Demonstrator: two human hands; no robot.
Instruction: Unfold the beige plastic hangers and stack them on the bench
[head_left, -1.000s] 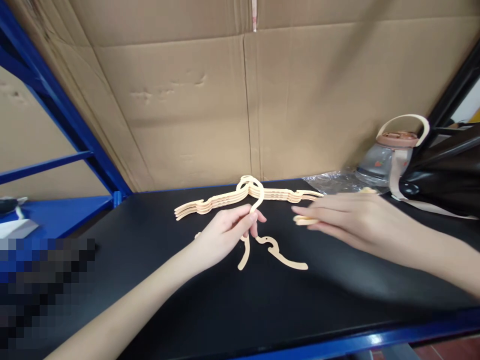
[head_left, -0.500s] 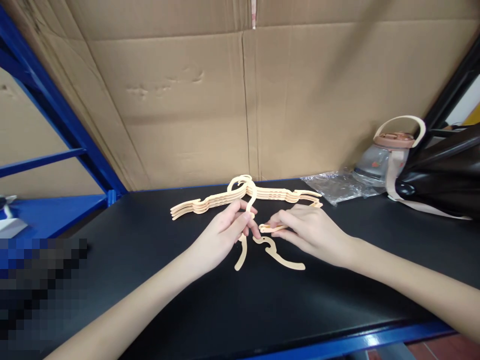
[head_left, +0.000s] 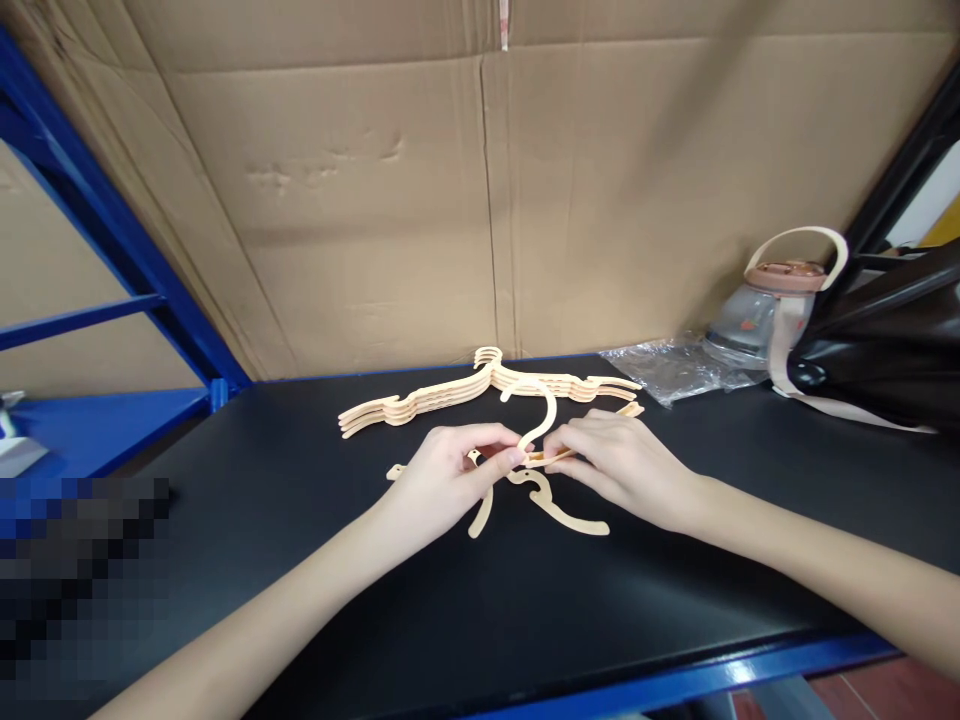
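Note:
My left hand [head_left: 469, 465] is closed, pinching the lower end of a cream hanger hook [head_left: 551, 415]. My right hand [head_left: 619, 455] grips a cream hanger arm [head_left: 541, 461], whose far end sticks out beyond the knuckles. The hook's base meets the inner end of that arm between my fingertips; whether they are joined I cannot tell. Below the hands a loose curved hanger arm [head_left: 574, 519] lies on the black tabletop [head_left: 465, 610]. Another curved piece [head_left: 482, 512] lies partly under my left hand. Behind them rests a stack of several whole cream hangers [head_left: 442, 396].
At the back right stands a clear bottle [head_left: 750, 310] with a handle and strap. Crumpled clear plastic [head_left: 667, 365] lies beside it, next to a black bag [head_left: 892, 320]. Cardboard [head_left: 360, 220] walls the back; a blue metal frame [head_left: 135, 240] rises at the left.
My left hand has moved right, bringing the hook from above the table pieces to the end of the hanger arm in my right hand. The right hand has stayed nearly still.

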